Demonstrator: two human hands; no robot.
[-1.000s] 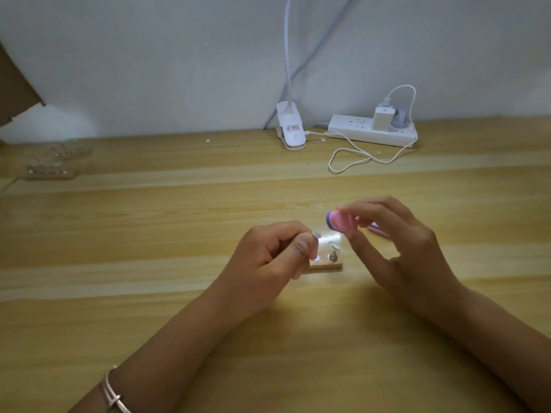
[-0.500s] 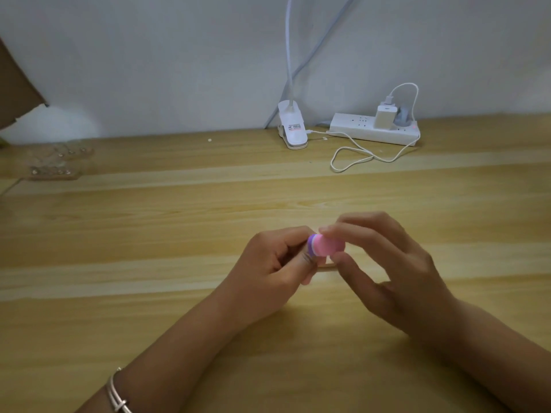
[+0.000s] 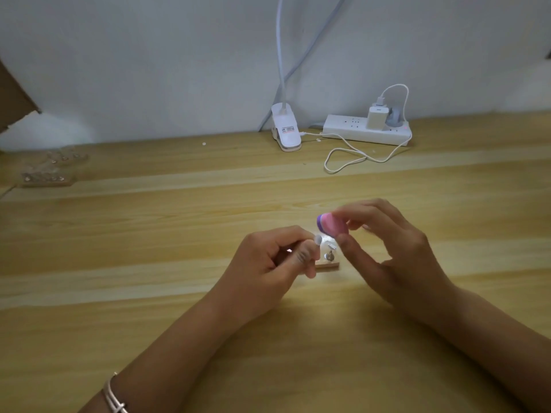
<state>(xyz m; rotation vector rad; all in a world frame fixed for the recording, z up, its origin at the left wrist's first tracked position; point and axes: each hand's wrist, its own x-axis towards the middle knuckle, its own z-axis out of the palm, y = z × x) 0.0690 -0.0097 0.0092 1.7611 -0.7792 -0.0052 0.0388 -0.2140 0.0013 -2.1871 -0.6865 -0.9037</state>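
**Pink cylinder held above the block, purple end to the left**

Right hand [image 3: 396, 251] holds the pink cylinder [image 3: 332, 228] clear of the table [image 3: 149, 234]. It is pinched between my thumb below and my index finger on top. The other fingers are loosely curled behind and hold nothing.

The cylinder is short and stubby. Its long axis runs roughly across the view, left to right, tipped up a little at the left. The purple end points left, towards my other hand; the pink end is buried in my fingertips.

Left hand [image 3: 268, 263] is curled, thumb and index finger pressed together on a small clear bit [image 3: 317, 239]. That bit sits just below and left of the purple end, very near it. Whether the two touch, I cannot tell.

Under both sets of fingertips, on the table, lies a small wooden block [image 3: 328, 266] with a metal screw [image 3: 329, 255] standing upright on it. My left thumb covers its left part.

A bracelet [image 3: 114, 397] is on my left wrist. Far side of the table, against the wall: a white clip lamp [image 3: 285, 129], a power strip [image 3: 351, 129] with a charger [image 3: 376, 117] plugged in, and a looped white cable [image 3: 351, 158]. Clear plates [image 3: 47, 177] lie well apart at far left.
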